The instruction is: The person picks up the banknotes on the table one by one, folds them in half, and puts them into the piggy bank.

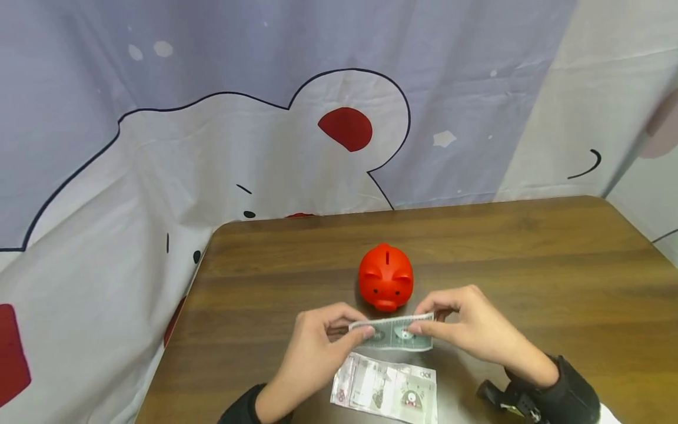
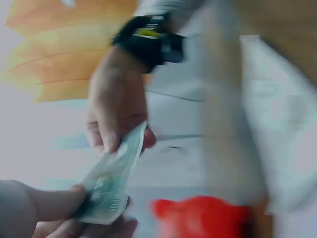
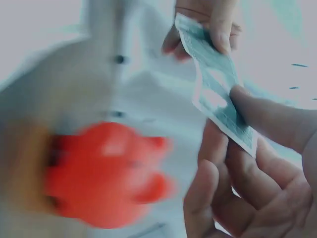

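Note:
A green banknote (image 1: pixel 391 334) is stretched lengthwise between both hands, in front of a red piggy bank (image 1: pixel 385 277). The left hand (image 1: pixel 324 347) pinches its left end, thumb on the near face and fingers behind. At the other end the right hand (image 1: pixel 471 327) pinches it the same way. In the right wrist view the note (image 3: pixel 213 84) slants between the two hands, slightly bent. The piggy bank faces the person, its dark coin slot (image 1: pixel 387 258) on top. Below the held note lies a small pile of banknotes (image 1: pixel 389 388), pinkish and pale green ones overlapping.
The wooden table (image 1: pixel 275 265) reaches back to a printed curtain (image 1: pixel 212 147) hanging behind it. A black wrist strap with a small device (image 1: pixel 511 400) sits at the right wrist, close above the table near the pile.

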Motion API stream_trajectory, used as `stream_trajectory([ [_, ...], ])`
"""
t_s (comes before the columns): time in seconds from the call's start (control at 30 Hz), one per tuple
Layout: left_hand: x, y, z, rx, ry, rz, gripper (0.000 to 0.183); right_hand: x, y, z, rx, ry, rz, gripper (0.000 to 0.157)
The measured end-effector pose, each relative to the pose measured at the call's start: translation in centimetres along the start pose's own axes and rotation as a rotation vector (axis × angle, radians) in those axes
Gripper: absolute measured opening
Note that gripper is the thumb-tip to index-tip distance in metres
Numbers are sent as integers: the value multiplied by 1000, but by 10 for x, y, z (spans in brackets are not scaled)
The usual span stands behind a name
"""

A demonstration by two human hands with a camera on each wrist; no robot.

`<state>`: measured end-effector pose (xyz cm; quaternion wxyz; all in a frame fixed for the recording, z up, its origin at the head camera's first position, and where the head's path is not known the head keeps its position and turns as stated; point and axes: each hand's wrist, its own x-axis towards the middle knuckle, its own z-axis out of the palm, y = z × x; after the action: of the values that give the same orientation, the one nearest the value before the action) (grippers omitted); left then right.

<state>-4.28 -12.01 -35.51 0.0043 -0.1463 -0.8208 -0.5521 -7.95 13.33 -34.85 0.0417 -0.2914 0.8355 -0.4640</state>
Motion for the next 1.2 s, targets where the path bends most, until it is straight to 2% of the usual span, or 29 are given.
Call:
stream_trajectory([
  [0.13,17,35,-15,-186,72,58,9,10,-37,-26,-27,171,9,13],
  [0.23,24,56,-24,-220,93,111,11,12,-59,-40,-18,231,22,14],
  [0.3,26,66,-29,-241,91,122,11,11,-69,-44,-24,253,29,14],
  [0.47,27,76,-34,-236,104,127,10,12,-78,-43,-32,329,7,16],
  [0.6,25,76,-32,-200,167,180,9,16,-77,-33,-77,447,-130,21],
  [0.67,23,75,-28,-162,218,245,9,18,-77,-26,-111,518,-235,22],
  [0.77,22,73,-19,-48,315,408,9,21,-78,-17,-161,623,-380,7],
  [0.9,25,73,-9,96,423,654,13,24,-80,-9,-197,713,-524,23],
  [0.97,26,74,-7,131,467,740,14,25,-82,-6,-197,726,-565,23],
  [1.07,29,75,-6,165,536,810,14,25,-86,-1,-172,715,-622,19],
  [1.2,29,77,-6,191,579,842,12,26,-89,7,-153,689,-683,15],
])
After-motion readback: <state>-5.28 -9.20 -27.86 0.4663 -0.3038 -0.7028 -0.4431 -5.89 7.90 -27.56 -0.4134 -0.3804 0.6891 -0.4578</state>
